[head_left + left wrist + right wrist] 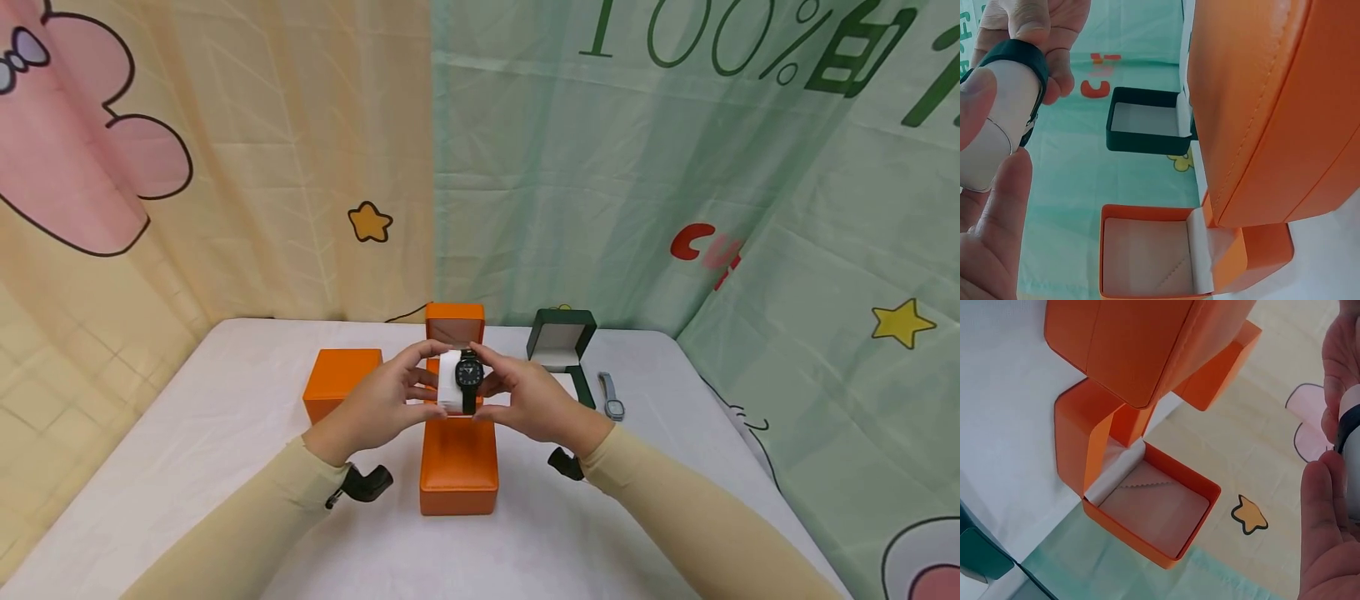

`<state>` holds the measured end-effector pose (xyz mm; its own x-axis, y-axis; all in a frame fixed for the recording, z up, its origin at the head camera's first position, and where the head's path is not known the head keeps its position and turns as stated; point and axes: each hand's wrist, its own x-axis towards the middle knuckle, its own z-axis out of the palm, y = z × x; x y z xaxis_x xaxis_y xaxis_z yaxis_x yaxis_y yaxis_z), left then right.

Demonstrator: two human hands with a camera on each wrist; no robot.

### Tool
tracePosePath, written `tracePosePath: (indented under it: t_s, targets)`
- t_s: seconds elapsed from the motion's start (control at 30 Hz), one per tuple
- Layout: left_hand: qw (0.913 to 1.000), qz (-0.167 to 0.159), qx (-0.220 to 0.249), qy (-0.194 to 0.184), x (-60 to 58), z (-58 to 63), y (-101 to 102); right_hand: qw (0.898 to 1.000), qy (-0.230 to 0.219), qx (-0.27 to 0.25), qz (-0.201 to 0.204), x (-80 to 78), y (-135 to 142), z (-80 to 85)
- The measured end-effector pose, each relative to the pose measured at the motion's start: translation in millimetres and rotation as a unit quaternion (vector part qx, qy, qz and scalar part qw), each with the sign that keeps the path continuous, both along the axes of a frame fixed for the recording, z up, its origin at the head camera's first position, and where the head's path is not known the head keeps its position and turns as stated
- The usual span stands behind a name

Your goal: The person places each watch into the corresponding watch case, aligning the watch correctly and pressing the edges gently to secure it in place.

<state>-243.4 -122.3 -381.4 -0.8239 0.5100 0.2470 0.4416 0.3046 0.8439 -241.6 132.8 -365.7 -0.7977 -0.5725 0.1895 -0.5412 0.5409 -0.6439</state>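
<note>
A black wristwatch (469, 372) with a dark dial wraps round a white cushion (448, 383), held up over the table's middle. My left hand (386, 404) grips the cushion from the left, fingers along the top and thumb below. From the other side my right hand (534, 398) pinches the watch and cushion between its fingers and thumb. The left wrist view shows the strap (1025, 56) looped about the pale cushion (991, 147) with fingers of both hands at it. Only the cushion's edge (1352, 469) appears in the right wrist view.
An orange box (459, 475) with a closed lid stands below the hands. Behind them an orange box (455, 312) has its lid raised. Another orange box (343, 375) sits left. To the right are an open green box (585, 387) and a silver watch (611, 398).
</note>
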Motion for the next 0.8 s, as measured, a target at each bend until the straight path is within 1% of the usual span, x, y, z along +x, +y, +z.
tracePosePath:
  t_s: [0.1,0.23,0.33,0.47,0.57,0.7,0.8]
  targets:
    - [1.0000,0.000,0.003,-0.003,0.3,-1.0,1.3,1.000,-0.004,0.005,-0.009,0.5,0.3,-0.7]
    - [0.9995,-0.005,0.023,-0.021,2.0,-1.1,4.0,1.000,-0.021,-0.012,-0.008,0.9,0.0,-2.0]
    - [0.9994,-0.009,0.026,-0.023,2.7,-0.9,5.0,0.999,-0.029,-0.018,-0.007,1.2,-1.0,-1.6]
    - [1.0000,-0.001,0.001,-0.003,2.1,-1.0,3.8,1.000,-0.022,-0.009,0.000,-0.4,-1.1,-1.8]
    - [1.0000,0.000,-0.009,0.003,1.7,-0.6,3.1,1.000,-0.008,-0.012,0.009,-2.1,0.9,-3.4]
    - [1.0000,-0.004,-0.002,0.004,1.8,0.4,1.9,1.000,0.011,-0.026,0.014,-3.1,3.1,-4.8]
    - [0.9999,-0.005,0.000,0.011,2.2,1.5,1.5,0.999,0.014,-0.033,0.018,-2.8,2.8,-5.4]
